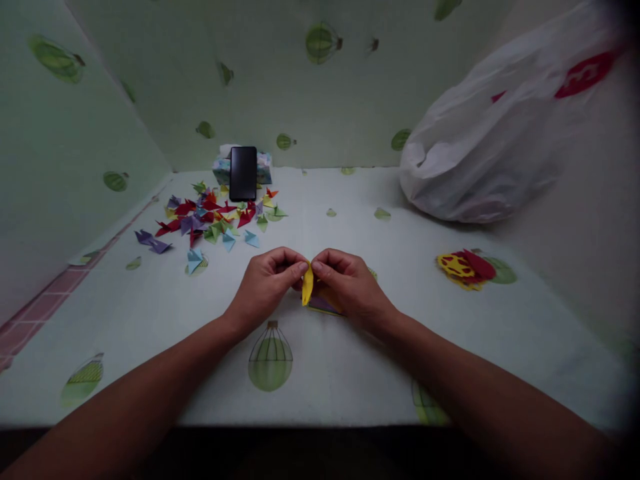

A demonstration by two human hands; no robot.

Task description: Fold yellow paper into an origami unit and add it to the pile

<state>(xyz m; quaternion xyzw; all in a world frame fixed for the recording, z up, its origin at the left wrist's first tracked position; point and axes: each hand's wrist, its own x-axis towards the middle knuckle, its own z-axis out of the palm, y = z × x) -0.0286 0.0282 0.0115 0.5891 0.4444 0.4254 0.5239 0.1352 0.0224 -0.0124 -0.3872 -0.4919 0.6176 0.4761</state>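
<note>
Between my two hands is a narrow folded piece of yellow paper (pixel 307 287), its lower end pointing toward me. My left hand (pixel 273 280) pinches its top edge between thumb and forefinger. From the other side, my right hand (pixel 350 283) grips the same edge in a pinch, the thumbs almost touching. Beneath my right hand lies a small stack of paper (pixel 325 307), purple and yellow at its visible edge and mostly covered by the hand. Folded paper cranes (pixel 210 213) in red, purple, green, blue and yellow lie in a loose pile at the back left.
A dark phone (pixel 243 173) leans upright against a patterned tissue box (pixel 265 170) behind the cranes. At the back right sits a bulging white plastic bag (pixel 480 147). Red and yellow cut-out pieces (pixel 463 267) lie on the right of the white table (pixel 200 380).
</note>
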